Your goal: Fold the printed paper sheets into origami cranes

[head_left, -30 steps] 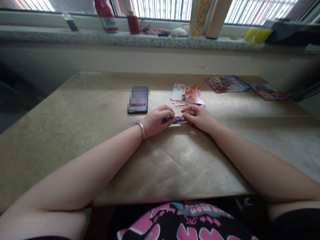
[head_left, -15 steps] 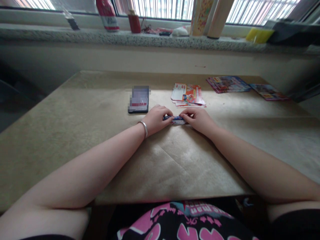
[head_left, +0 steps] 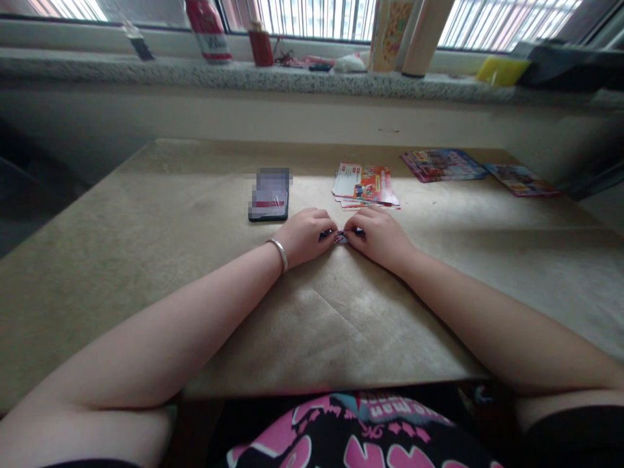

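Between my two hands, a small folded piece of printed paper (head_left: 342, 238) rests low over the table, white with dark blue and reddish marks. My left hand (head_left: 306, 236), with a silver bangle at its wrist, pinches the left end between thumb and fingers. At the other end, the thumb and fingers of my right hand (head_left: 379, 236) are closed on it too. Only a short middle stretch shows; both ends are mostly covered by fingers. Just beyond my hands lies a loose stack of orange and white printed sheets (head_left: 373, 185).
A dark-edged phone-like device (head_left: 270, 194), partly pixelated, lies beyond my left hand. Two piles of colourful printed sheets, a larger pile (head_left: 443, 165) and a smaller pile (head_left: 521, 179), lie at the far right. The windowsill (head_left: 302, 79) behind holds a red can, bottles and a yellow object.
My right hand has moved slightly left, towards my left hand. Less of the folded paper shows between the fingers, and its blue upper edge is now mostly hidden.
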`<state>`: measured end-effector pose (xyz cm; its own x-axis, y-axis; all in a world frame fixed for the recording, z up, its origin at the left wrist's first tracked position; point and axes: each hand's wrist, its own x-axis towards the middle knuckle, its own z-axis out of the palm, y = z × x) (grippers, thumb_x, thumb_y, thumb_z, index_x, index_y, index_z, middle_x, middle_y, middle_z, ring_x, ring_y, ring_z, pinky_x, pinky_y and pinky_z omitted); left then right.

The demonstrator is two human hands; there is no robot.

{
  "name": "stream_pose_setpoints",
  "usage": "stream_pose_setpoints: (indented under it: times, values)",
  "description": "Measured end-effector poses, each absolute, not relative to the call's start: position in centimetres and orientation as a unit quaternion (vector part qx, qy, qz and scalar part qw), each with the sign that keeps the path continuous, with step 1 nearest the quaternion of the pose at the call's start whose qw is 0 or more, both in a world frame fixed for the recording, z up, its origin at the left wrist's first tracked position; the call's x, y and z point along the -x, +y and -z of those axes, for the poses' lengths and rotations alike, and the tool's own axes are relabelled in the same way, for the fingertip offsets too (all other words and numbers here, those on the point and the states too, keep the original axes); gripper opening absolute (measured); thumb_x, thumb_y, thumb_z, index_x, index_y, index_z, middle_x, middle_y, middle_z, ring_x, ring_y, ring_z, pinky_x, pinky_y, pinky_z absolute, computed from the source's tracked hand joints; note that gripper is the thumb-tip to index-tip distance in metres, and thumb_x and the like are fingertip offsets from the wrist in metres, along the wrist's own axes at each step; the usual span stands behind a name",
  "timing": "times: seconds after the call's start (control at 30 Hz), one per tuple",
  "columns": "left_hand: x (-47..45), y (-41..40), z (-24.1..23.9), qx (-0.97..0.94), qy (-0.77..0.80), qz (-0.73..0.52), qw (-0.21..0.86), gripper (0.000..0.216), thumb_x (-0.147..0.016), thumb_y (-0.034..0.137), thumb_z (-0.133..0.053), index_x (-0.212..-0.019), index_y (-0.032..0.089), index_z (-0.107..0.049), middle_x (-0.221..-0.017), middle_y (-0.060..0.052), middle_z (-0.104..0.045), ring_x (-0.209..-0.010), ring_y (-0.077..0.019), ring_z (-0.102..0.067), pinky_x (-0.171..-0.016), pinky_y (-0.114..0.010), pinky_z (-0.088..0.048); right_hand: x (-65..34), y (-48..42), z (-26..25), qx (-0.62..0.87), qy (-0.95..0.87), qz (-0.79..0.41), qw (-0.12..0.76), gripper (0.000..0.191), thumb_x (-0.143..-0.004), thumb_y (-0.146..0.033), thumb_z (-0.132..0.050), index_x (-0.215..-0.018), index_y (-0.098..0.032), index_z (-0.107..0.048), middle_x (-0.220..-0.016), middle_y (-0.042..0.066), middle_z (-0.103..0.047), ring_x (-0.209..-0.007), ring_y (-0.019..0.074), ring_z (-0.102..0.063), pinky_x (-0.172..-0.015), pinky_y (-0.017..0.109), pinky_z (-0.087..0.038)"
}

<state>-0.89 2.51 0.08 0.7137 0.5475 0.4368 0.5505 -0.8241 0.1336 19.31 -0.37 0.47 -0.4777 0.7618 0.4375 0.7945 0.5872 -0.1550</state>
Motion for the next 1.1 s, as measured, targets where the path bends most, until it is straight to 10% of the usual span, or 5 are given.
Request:
stream_pose_setpoints:
  times: [1.1]
  values:
    - [1.4,2.2,-0.3,0.953,-0.235,0.186,0.049,0.025,-0.095,0.026,-0.049,-0.089,0.017,-0.071,-0.090,-0.006,-0.067,-0.082,-0.0165,-0.059,-0.078,-0.029,-0.048,-19.1,-1.5,-1.4,0.424,-0.896,0.090,0.096,0.024,-0.094,-0.027,-0.046,-0.089,-0.018,-0.068,-0.091,0.005,-0.068,-0.080,0.0181,-0.057,-0.065,0.031,-0.031]
